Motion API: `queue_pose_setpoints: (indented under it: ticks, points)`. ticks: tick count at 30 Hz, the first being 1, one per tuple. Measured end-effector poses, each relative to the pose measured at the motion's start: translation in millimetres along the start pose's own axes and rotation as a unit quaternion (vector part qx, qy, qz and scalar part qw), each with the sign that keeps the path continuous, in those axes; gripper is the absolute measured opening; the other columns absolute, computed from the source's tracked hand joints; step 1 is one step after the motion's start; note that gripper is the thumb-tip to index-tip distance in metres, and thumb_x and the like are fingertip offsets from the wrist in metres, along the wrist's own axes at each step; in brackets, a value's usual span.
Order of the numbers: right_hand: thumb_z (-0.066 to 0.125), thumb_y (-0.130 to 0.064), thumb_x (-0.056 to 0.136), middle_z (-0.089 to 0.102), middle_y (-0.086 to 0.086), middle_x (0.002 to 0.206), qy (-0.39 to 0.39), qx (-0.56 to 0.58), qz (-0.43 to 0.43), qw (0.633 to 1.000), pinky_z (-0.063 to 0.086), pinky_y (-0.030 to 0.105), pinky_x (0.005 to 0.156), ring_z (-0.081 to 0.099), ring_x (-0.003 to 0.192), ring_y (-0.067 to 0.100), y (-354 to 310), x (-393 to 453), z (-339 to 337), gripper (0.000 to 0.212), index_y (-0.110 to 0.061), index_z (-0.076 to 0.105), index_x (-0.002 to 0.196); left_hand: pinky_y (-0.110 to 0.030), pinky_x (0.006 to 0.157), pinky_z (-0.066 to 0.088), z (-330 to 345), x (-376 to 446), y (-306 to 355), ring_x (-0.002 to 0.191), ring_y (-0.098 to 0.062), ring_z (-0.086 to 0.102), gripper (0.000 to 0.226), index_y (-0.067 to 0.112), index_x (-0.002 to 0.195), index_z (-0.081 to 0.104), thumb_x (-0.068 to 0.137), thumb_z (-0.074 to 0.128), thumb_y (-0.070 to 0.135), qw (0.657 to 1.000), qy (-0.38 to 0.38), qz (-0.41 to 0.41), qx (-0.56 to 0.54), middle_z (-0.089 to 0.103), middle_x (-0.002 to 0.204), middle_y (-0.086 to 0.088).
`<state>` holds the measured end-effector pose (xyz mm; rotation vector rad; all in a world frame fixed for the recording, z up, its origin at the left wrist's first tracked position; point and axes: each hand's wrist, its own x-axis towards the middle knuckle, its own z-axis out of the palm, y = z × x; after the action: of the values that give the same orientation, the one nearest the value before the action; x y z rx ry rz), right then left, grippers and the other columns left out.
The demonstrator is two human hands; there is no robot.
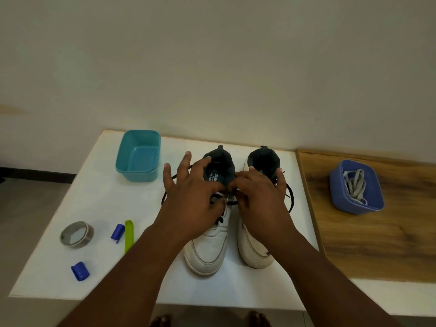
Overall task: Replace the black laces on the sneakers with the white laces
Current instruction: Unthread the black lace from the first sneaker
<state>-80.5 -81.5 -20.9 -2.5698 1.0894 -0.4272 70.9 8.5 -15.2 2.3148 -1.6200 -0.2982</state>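
Surface: white tabletop [99,185] against a plain wall.
Sneakers: white leather pair, left one [207,244] central, black lace [220,199] loosened.
Hands: left hand [191,197] and right hand [257,194] pinch the lace, likely unthreading it.
Spare: white flat laces [355,187] waiting in blue tub [339,197], well apart.

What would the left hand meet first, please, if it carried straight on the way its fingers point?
The left hand points away from the person, over the left sneaker. Beyond its fingers lies bare white table, then the wall; depth is hard to judge.
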Motion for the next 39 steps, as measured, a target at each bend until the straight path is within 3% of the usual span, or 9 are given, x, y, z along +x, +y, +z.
queue_pose_setpoints:
  ticks: [5,9,11,16,22,26,30,34,39]
  points:
    - [0.065,-0.011,0.093,0.068,-0.013,0.120,0.004,-0.011,-0.001,1.000,-0.005,0.056,0.123,0.043,0.143,0.021,-1,1,1,0.024,-0.034,0.071,0.098,-0.062,0.118,-0.006,-2,1,-3,0.154,-0.025,0.000,0.017,0.041,0.104,0.068,0.097,0.055,0.049,0.998,0.031,-0.039,0.029,0.036,0.151,0.010]
    - [0.063,-0.012,0.094,0.067,-0.016,0.119,0.001,-0.011,0.009,1.000,-0.007,0.055,0.123,0.042,0.144,0.021,-1,0,2,0.026,-0.037,0.070,0.098,-0.062,0.110,0.034,-7,0,-16,0.132,-0.031,0.045,0.026,0.025,0.111,0.066,0.099,0.044,0.036,0.974,0.170,-0.149,-0.003,0.057,0.130,-0.005]
    - [0.064,-0.013,0.094,0.068,-0.015,0.121,0.001,-0.008,0.012,1.000,-0.006,0.056,0.123,0.042,0.144,0.022,-2,0,2,0.025,-0.036,0.071,0.098,-0.058,0.103,0.041,-8,0,-20,0.126,-0.031,0.050,0.033,0.026,0.110,0.065,0.094,0.039,0.038,0.972,0.192,-0.126,-0.047,0.058,0.127,-0.006]
    - [0.068,-0.009,0.090,0.069,-0.012,0.118,0.004,-0.008,0.016,1.000,-0.001,0.060,0.122,0.046,0.141,0.024,-1,2,2,0.025,-0.033,0.072,0.096,-0.060,0.119,-0.006,0,-3,-4,0.154,-0.027,-0.008,0.032,0.051,0.121,0.061,0.093,0.051,0.063,0.999,0.032,-0.019,-0.021,0.016,0.165,0.005]
    - [0.068,-0.008,0.090,0.069,-0.014,0.116,0.009,-0.011,0.015,1.000,0.000,0.059,0.122,0.046,0.141,0.023,0,4,7,0.028,-0.035,0.071,0.095,-0.059,0.117,-0.010,1,-2,-5,0.154,-0.025,-0.004,0.015,0.045,0.105,0.068,0.095,0.059,0.051,0.999,0.014,-0.039,0.009,0.031,0.155,0.011]
    - [0.067,-0.010,0.092,0.069,-0.016,0.114,0.016,-0.013,0.019,1.000,-0.001,0.058,0.123,0.048,0.139,0.021,-1,4,6,0.026,-0.036,0.071,0.095,-0.064,0.118,0.016,-5,0,-2,0.143,-0.029,0.030,0.019,0.031,0.114,0.065,0.095,0.060,0.028,0.992,0.089,-0.077,0.039,0.047,0.139,-0.003]
    - [0.065,-0.012,0.093,0.067,-0.019,0.116,0.011,-0.016,0.021,1.000,-0.005,0.054,0.123,0.043,0.143,0.019,-3,2,5,0.027,-0.038,0.070,0.097,-0.060,0.097,0.043,-24,-8,-11,0.114,-0.038,0.053,0.017,0.014,0.108,0.063,0.091,0.059,0.012,0.955,0.234,-0.181,0.022,0.056,0.117,-0.015]
    - [0.065,-0.011,0.092,0.068,-0.017,0.114,0.010,-0.013,0.026,1.000,-0.005,0.054,0.122,0.043,0.143,0.019,-6,1,5,0.028,-0.037,0.070,0.097,-0.065,0.109,0.030,-21,-12,-19,0.136,-0.040,0.038,0.030,0.022,0.122,0.055,0.093,0.056,0.017,0.955,0.229,-0.187,-0.002,0.046,0.139,-0.016]
    - [0.065,-0.012,0.093,0.069,-0.015,0.111,0.014,-0.022,0.026,0.999,-0.002,0.058,0.122,0.047,0.140,0.020,-6,1,6,0.024,-0.035,0.070,0.096,-0.062,0.118,-0.008,-4,-7,-3,0.153,-0.029,-0.012,0.030,0.052,0.127,0.056,0.098,0.048,0.053,0.999,0.029,-0.022,0.006,0.010,0.167,0.002]
